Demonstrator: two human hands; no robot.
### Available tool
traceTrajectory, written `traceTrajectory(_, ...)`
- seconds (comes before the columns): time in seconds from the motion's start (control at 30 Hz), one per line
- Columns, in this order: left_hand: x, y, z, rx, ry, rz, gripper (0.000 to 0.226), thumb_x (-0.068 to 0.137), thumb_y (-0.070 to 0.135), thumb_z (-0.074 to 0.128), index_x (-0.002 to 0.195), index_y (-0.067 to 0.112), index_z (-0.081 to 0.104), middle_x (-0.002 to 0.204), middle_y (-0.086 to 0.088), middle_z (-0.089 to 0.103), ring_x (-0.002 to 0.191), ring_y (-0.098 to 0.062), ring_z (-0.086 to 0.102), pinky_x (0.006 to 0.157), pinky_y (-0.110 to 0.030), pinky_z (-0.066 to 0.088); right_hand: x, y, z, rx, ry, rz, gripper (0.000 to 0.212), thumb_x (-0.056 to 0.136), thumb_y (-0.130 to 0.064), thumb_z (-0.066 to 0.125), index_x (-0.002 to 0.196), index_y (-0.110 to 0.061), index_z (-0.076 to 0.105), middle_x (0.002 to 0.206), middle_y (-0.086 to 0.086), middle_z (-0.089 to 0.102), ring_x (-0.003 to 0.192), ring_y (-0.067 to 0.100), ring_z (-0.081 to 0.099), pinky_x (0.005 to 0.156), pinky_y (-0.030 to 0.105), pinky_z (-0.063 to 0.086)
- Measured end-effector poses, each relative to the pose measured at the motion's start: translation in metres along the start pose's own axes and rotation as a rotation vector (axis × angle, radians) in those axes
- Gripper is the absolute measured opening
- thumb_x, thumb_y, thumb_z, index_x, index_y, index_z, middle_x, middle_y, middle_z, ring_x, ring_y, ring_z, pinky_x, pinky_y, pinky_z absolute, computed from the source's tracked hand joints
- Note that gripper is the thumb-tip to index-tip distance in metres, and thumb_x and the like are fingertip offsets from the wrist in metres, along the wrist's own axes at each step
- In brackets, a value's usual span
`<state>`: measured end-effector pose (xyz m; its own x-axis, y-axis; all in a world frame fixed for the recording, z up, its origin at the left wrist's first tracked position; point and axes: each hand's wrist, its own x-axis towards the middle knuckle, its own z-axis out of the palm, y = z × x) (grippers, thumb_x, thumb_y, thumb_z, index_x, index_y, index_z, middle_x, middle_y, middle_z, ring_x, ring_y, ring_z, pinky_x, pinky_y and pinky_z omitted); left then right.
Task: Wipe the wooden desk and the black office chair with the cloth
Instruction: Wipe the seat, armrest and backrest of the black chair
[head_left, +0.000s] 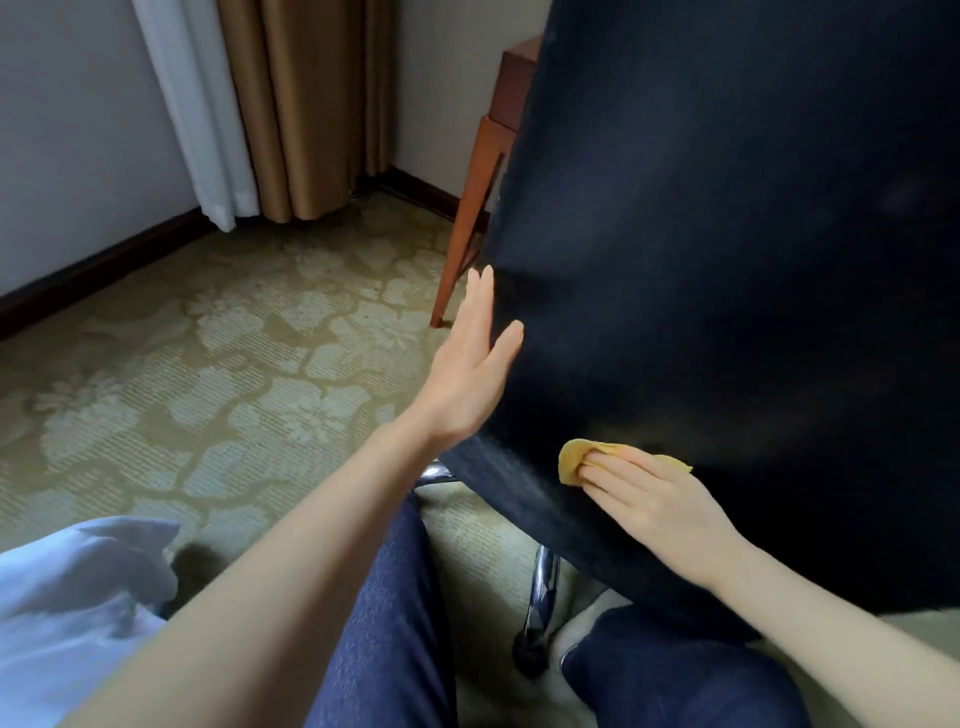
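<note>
bare forearms (291, 561), dark blue jeans (384, 623), pale blue sleeve (67, 597)

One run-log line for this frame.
stage: wiping chair | right hand: presses cloth on chair back | left hand: flat, steadying chair edge

Black chair (727, 260), yellow cloth (571, 460), reddish-brown desk (470, 228), olive floral carpet (234, 364), tan curtain (306, 104).

Chair (727, 260) top cut off; cloth (571, 460) mostly hidden.
</note>
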<state>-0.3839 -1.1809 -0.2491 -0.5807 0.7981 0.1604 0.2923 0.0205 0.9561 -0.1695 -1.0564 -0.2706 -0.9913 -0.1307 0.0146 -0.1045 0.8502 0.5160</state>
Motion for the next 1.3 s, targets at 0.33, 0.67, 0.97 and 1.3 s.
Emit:
traceTrajectory(0.33, -0.027, -0.005, 0.013, 0.754, -0.026, 0.303, 0.086, 0.088, 0.01, 0.048, 0.152, 0.025, -0.007, 0.157, 0.007, -0.018, 0.147, -0.014, 0.0, 0.117, -0.038, 0.005, -0.005, 0.038, -0.057, -0.067, 0.6, 0.328, 0.032, 0.096, 0.004, 0.048, 0.118, -0.008, 0.067, 0.125, 0.008, 0.062, 0.121, 0.024, 0.056, 0.102, 0.039, 0.042)
traceTrajectory(0.67, -0.011, -0.014, -0.006, 1.202, -0.012, 0.445, 0.099, 0.072, 0.009, 0.061, 0.152, 0.019, 0.004, 0.158, -0.01, 0.016, 0.144, -0.03, 0.021, 0.114, -0.047, 0.02, 0.058, 0.005, -0.005, 0.01, 0.738, 0.478, 0.029, 0.094, 0.002, 0.053, 0.118, -0.007, 0.067, 0.123, 0.008, 0.064, 0.12, 0.025, 0.055, 0.105, 0.038, 0.041)
traceTrajectory(0.97, -0.006, -0.011, 0.002, 1.136, -0.033, 0.324, 0.096, 0.075, 0.015, 0.061, 0.153, 0.017, 0.004, 0.16, -0.012, 0.004, 0.146, -0.033, 0.012, 0.114, -0.049, 0.018, 0.046, -0.048, 0.071, 0.321, 0.097, 0.25, 0.049, 0.073, -0.006, 0.078, 0.119, -0.002, 0.064, 0.127, 0.007, 0.061, 0.118, 0.02, 0.058, 0.103, 0.035, 0.044)
traceTrajectory(1.3, -0.016, -0.004, -0.001, 0.916, -0.083, 0.191, 0.094, 0.082, 0.011, 0.057, 0.152, 0.028, -0.003, 0.16, 0.003, -0.009, 0.147, -0.023, 0.004, 0.117, -0.046, 0.008, -0.006, -0.061, 0.072, 0.636, -0.281, 0.382, 0.04, 0.1, -0.013, 0.039, 0.138, -0.017, 0.048, 0.15, -0.005, 0.037, 0.141, 0.01, 0.026, 0.112, 0.015, 0.004)
